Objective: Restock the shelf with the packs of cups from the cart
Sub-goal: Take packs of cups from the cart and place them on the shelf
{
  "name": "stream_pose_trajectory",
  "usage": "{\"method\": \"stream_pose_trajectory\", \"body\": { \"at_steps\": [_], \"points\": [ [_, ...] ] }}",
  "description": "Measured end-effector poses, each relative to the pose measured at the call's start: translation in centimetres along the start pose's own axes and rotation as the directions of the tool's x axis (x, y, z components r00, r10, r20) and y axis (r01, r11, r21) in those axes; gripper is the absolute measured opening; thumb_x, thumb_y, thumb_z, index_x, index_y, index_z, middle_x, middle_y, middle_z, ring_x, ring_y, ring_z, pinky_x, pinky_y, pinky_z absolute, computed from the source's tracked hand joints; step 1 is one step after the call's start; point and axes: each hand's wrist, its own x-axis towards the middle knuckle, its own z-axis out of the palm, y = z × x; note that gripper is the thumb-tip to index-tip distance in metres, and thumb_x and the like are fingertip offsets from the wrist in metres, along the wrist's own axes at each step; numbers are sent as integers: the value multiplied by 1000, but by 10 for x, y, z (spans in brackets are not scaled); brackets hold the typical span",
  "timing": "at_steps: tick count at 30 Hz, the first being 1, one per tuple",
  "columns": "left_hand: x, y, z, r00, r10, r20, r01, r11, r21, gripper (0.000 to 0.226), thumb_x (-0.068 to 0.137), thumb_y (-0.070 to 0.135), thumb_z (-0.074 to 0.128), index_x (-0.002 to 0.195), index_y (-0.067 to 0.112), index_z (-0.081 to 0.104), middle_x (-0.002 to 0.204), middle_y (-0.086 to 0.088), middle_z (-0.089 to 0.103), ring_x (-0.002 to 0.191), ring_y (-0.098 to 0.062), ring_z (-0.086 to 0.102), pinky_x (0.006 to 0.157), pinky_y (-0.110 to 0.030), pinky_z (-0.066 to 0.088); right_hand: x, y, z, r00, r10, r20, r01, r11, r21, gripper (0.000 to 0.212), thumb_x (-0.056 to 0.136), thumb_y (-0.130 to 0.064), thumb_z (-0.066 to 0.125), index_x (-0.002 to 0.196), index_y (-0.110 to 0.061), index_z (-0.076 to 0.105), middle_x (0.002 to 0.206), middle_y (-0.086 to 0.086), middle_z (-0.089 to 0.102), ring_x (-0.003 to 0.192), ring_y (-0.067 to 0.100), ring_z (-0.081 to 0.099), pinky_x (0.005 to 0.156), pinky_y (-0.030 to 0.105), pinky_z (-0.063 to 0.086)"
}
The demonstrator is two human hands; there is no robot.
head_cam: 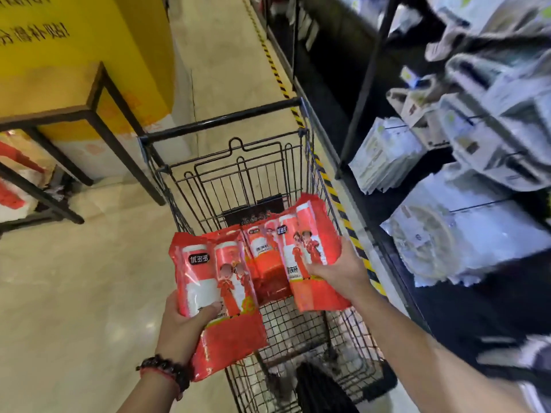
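Observation:
I hold two red packs of cups above the black wire cart [226, 120]. My left hand [185, 326] grips the lower part of the left pack [214, 281], which hangs past the cart's left side. My right hand [337, 272] grips the right pack [310, 248] over the basket. Between them a third red pack [262, 251] lies in the cart. The shelf [387, 180] stands to the right, blurred, with pale packaged goods [447, 234] on it.
A dark-framed table [89, 114] stands at the left in front of a yellow wall [89, 40]. Yellow-black hazard tape [337, 198] runs along the floor at the shelf's base. A dark bag [322, 389] lies in the cart's near end. Beige floor spreads on the left.

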Motion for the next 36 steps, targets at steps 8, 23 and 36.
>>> {"method": "stream_pose_trajectory", "body": {
  "at_steps": [8, 23, 36],
  "points": [
    [-23, -23, 0, 951, 108, 290, -141, 985, 98, 65, 53, 11, 92, 109, 22, 62, 99, -3, 74, 80, -14, 73, 59, -23, 55, -146, 50, -19, 965, 45, -260, -5, 988, 153, 75, 51, -41, 91, 108, -57, 45, 97, -30, 70, 82, -11, 66, 73, 25, 52],
    [-153, -8, 71, 631, 125, 766, -301, 949, 93, 76, 37, 34, 89, 109, 27, 63, 98, -1, 76, 84, -19, 74, 71, -37, 57, -380, 137, -70, 671, 228, -706, 90, 920, 382, 74, 48, -35, 89, 116, -44, 59, 103, -16, 75, 92, 7, 73, 86, 40, 58],
    [-335, -82, 117, 328, 41, 944, -438, 892, 114, 82, 40, 38, 89, 116, 24, 62, 102, -7, 76, 90, -31, 74, 82, -51, 59, -607, 238, -77, 376, 394, -838, 166, 862, 480, 84, 43, -39, 90, 120, -45, 55, 106, -24, 73, 94, 1, 71, 84, 31, 56]
  ]
}}
